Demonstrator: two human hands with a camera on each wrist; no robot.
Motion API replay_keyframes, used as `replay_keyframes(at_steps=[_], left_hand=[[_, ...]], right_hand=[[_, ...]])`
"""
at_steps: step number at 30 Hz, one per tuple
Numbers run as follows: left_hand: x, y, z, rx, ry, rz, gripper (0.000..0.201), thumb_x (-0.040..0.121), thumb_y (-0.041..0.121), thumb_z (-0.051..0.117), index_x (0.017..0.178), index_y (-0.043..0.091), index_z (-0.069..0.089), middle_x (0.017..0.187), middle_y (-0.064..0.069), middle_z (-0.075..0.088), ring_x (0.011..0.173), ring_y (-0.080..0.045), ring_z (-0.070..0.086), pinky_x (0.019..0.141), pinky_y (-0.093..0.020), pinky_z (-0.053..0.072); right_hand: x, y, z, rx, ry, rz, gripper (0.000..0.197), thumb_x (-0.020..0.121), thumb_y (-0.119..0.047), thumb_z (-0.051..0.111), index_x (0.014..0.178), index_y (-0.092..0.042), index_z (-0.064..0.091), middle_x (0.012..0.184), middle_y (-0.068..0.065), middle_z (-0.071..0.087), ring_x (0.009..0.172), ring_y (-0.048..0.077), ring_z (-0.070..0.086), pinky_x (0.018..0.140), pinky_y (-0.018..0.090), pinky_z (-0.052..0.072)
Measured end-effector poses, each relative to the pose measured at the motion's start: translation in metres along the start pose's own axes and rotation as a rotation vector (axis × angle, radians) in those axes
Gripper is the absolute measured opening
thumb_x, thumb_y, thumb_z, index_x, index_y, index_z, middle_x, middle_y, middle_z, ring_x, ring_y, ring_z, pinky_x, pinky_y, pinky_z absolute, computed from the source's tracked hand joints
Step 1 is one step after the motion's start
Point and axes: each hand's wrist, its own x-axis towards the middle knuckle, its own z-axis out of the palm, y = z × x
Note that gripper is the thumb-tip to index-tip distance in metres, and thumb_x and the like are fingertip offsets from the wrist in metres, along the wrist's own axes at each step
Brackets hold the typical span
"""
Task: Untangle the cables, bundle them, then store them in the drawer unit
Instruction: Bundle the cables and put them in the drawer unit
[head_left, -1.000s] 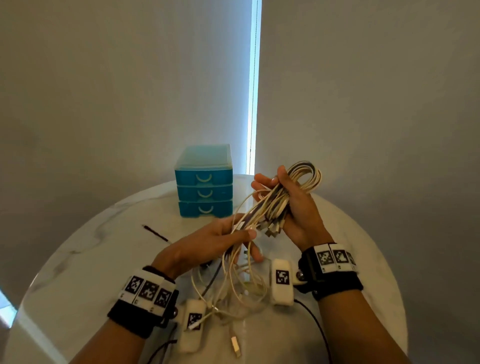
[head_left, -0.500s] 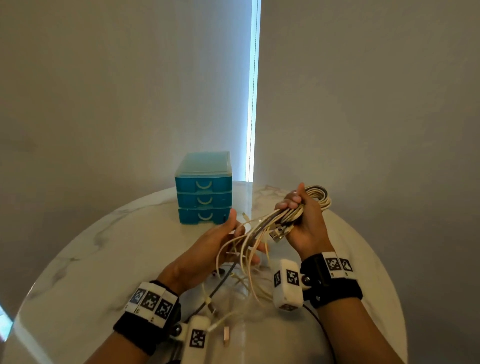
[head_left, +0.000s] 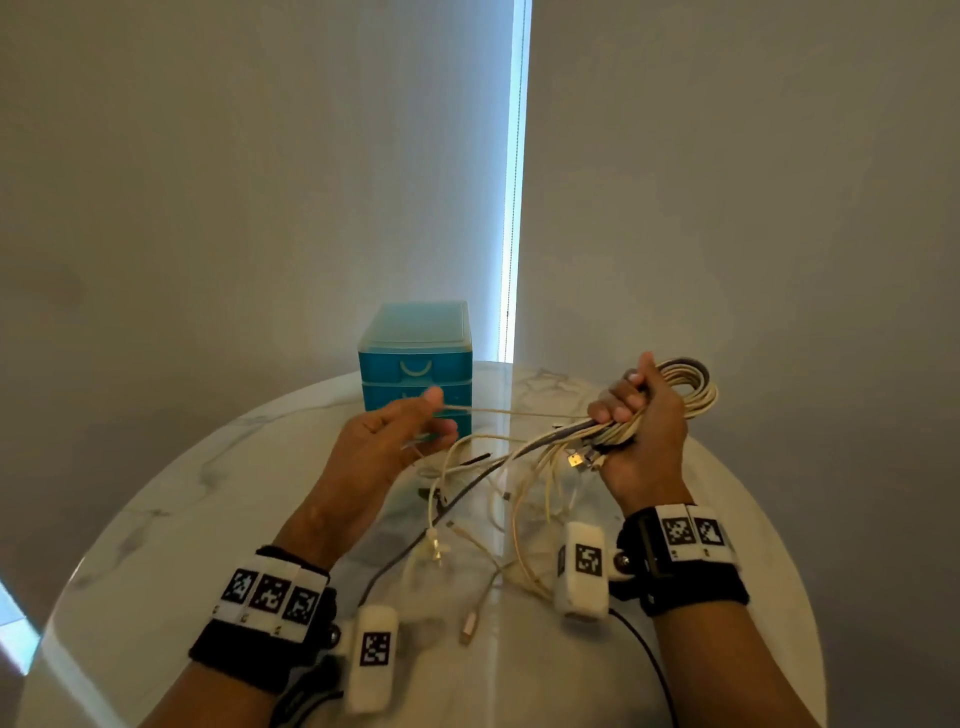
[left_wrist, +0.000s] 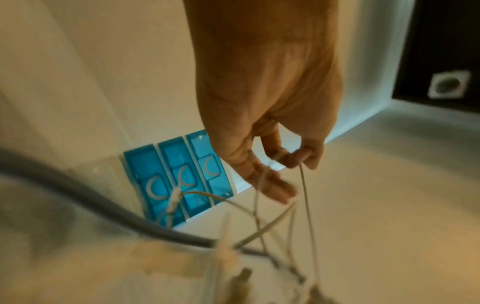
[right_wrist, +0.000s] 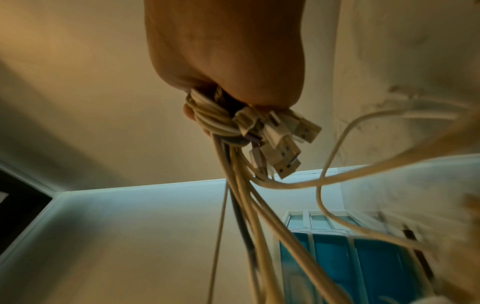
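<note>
The round white marble-patterned table (head_left: 156, 519) curved away at its rim on both sides, with bare top to the left of the hands and behind the right one. The small blue plastic three-drawer unit (head_left: 415, 364) stood upright near the far edge, all three drawers closed. The right hand (head_left: 641, 431) was raised above the table, fingers curled tight round a looped bundle of cream and grey cables (head_left: 685, 387), whose USB plugs (right_wrist: 283, 142) poked out below the fist. The left hand (head_left: 384, 441) pinched a single thin cream cable (head_left: 519, 413) between thumb and fingertip, drawn taut across to the bundle. Loose cable ends (head_left: 467, 545) trailed on the tabletop between the wrists. Behind the table hung plain grey curtains (head_left: 208, 208) with a bright slit of daylight (head_left: 514, 182) between them.
</note>
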Motion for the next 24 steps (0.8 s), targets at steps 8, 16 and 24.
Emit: replay_keyframes(at_steps=[8,16,24], left_hand=[[0.011,0.015,-0.061,0.763,0.070,-0.060,0.045,0.100,0.062,0.056,0.087,0.025,0.078,0.069,0.013,0.069,0.080,-0.010,0.063,0.078,-0.032,0.048],[-0.001,0.041,0.017,0.846,-0.198,0.101,0.084,0.082,0.080,0.057,0.158,0.052,0.034,0.167,0.012,0.035,0.141,-0.008,0.038,0.118,-0.043,0.037],[0.010,-0.005,0.075,0.618,-0.596,-0.049,0.091,0.086,0.042,0.087,0.160,0.041,0.033,0.133,0.012,0.071,0.100,-0.006,0.076,0.085,-0.028,0.062]], right_hand=[[0.005,-0.019,-0.017,0.077,0.044,-0.077,0.039,0.108,-0.035,0.057,0.073,-0.020,0.053,0.056,-0.009,0.037,0.043,0.008,0.037,0.044,0.025,0.037],[-0.011,0.002,0.011,-0.034,-0.111,0.011,0.040,0.107,-0.040,0.059,0.074,-0.019,0.054,0.054,-0.006,0.035,0.040,0.009,0.037,0.041,0.025,0.037],[-0.023,0.004,0.025,-0.072,-0.237,0.008,0.040,0.107,-0.043,0.059,0.076,-0.018,0.056,0.057,-0.005,0.037,0.042,0.009,0.039,0.045,0.026,0.040]])
